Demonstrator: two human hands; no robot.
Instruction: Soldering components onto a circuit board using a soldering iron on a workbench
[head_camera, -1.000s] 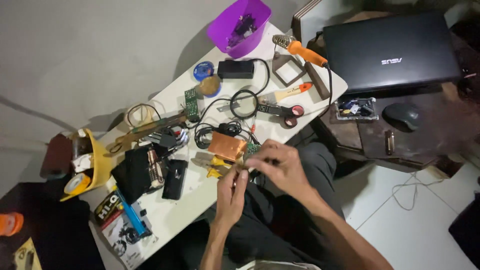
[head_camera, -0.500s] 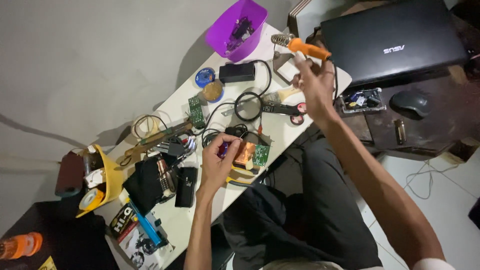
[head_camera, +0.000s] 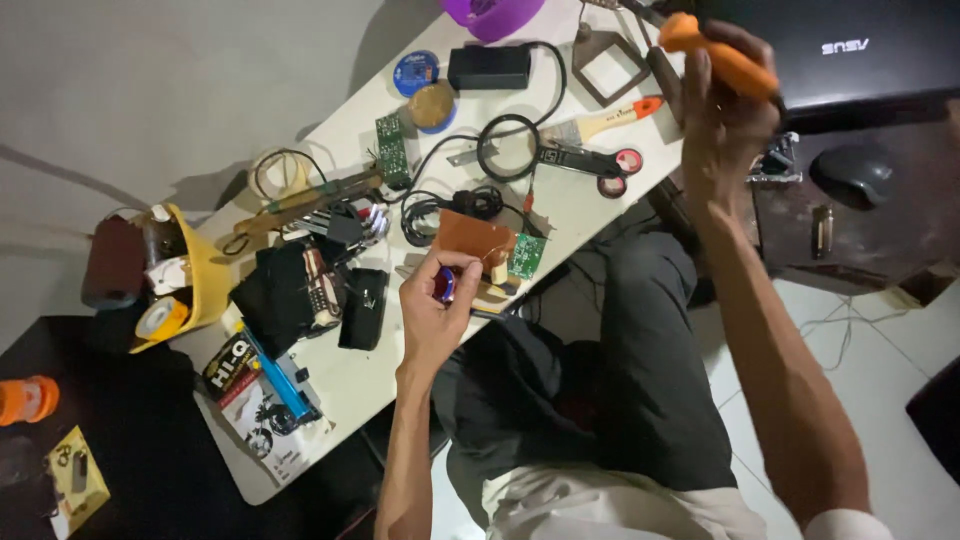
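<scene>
My left hand (head_camera: 435, 305) is closed around a small dark blue and red part, just in front of a copper-coloured board (head_camera: 474, 236) and a small green circuit board (head_camera: 526, 256) at the near edge of the white table (head_camera: 345, 375). My right hand (head_camera: 728, 105) is raised at the far right and grips the orange handle of a soldering iron (head_camera: 722, 54), whose metal tip points left over the table's corner.
Black cables (head_camera: 470, 203), a magnifier ring (head_camera: 508, 148), a brush (head_camera: 600, 121), a black adapter (head_camera: 489, 66), solder tins (head_camera: 425, 90) and another green board (head_camera: 391, 150) litter the table. A yellow bin (head_camera: 190, 282) sits left, a laptop (head_camera: 850, 45) and mouse (head_camera: 853, 174) right.
My right hand left the boards, reached to the far right corner and picked up the orange soldering iron. My left hand stayed by the boards, still pinching the small part.
</scene>
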